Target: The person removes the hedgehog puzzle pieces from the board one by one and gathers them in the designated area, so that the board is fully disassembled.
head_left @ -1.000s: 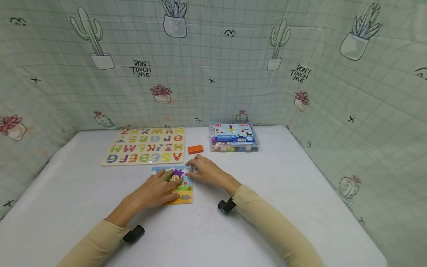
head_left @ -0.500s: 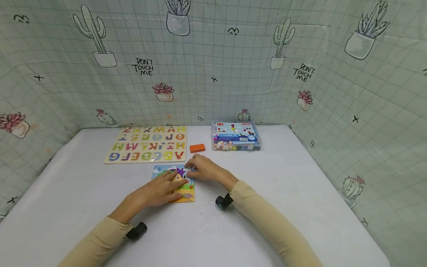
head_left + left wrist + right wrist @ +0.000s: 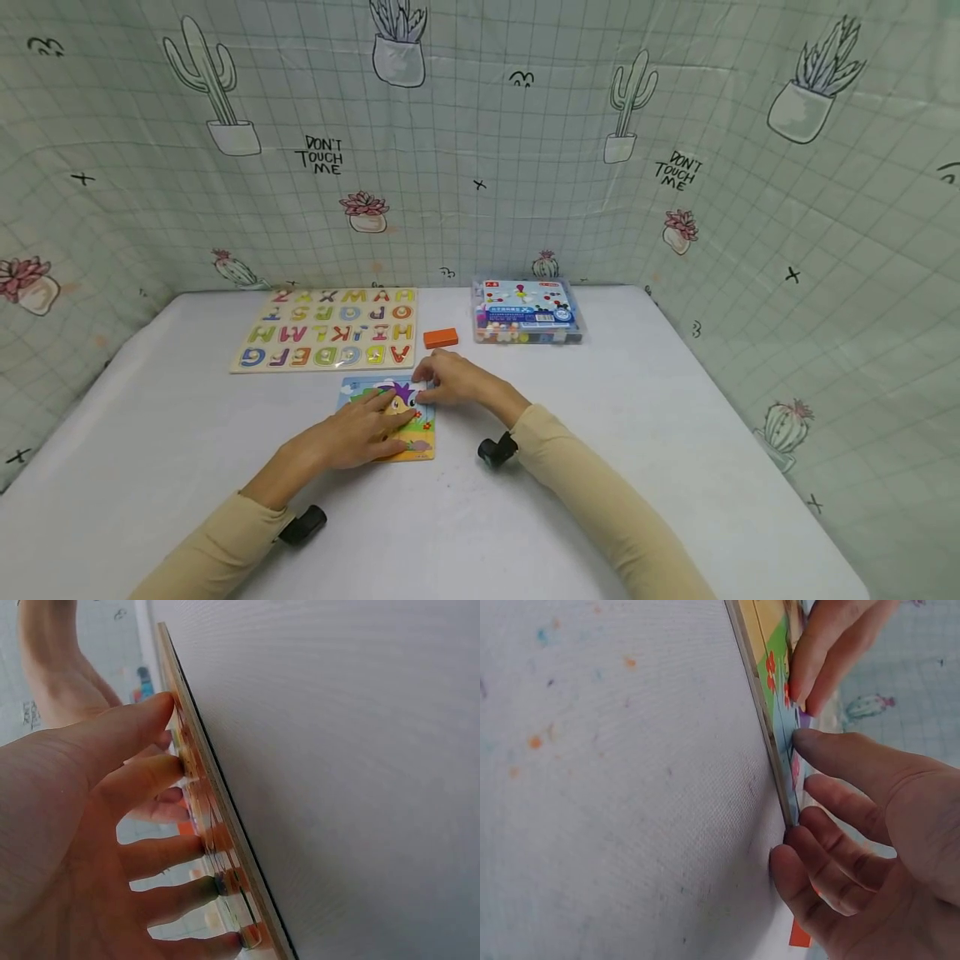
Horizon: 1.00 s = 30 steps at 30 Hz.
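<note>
A small picture puzzle (image 3: 423, 433) with a purple-haired cartoon figure lies flat on the white table. My left hand (image 3: 354, 432) rests on it with spread, mostly straight fingers, covering its left and middle part. In the left wrist view the fingertips (image 3: 196, 846) touch the puzzle's top face. At the far right corner is my right hand (image 3: 456, 380), its fingers lightly bent. The right wrist view has the right thumb (image 3: 840, 754) touching the picture, while some fingers reach past the corner to the table. Part of the picture is hidden under both hands.
Behind the puzzle lies a wooden alphabet board (image 3: 330, 329) with coloured letters. An orange block (image 3: 440, 337) sits right of that board. Further right is a clear plastic box (image 3: 527, 312) of colourful parts. A printed cloth (image 3: 480, 125) rises behind the table (image 3: 585, 400).
My right hand has shifted slightly left over the puzzle's far right corner. The left hand stays spread on the puzzle. The head view has swayed a little.
</note>
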Each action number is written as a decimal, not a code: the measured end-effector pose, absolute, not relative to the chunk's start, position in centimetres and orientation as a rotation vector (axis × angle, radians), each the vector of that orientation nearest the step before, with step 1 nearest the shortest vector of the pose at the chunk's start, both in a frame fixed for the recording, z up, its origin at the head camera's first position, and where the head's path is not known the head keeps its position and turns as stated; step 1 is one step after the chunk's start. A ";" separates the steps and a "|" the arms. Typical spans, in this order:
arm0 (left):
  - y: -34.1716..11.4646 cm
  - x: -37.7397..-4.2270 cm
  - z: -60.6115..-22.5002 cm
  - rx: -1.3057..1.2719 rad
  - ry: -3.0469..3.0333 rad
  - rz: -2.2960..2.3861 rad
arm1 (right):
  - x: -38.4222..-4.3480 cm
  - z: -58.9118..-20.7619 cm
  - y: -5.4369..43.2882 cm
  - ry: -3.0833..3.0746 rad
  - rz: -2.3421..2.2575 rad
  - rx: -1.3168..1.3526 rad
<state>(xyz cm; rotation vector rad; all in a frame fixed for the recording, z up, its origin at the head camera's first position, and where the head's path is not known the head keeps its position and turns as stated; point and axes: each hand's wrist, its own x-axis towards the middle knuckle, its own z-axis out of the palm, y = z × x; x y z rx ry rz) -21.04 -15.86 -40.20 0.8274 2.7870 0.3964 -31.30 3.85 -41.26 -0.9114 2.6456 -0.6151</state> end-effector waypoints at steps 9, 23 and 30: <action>-15.8 -21.1 -40.3 0.854 2.782 0.387 | -31.6 -41.3 3.9 2.632 -0.643 -0.950; -15.6 -21.5 -40.0 0.842 2.764 0.368 | -32.1 -41.1 4.2 2.601 -0.750 -0.995; -15.6 -21.2 -40.1 0.799 2.739 0.371 | -31.9 -41.6 4.3 2.632 -0.714 -1.033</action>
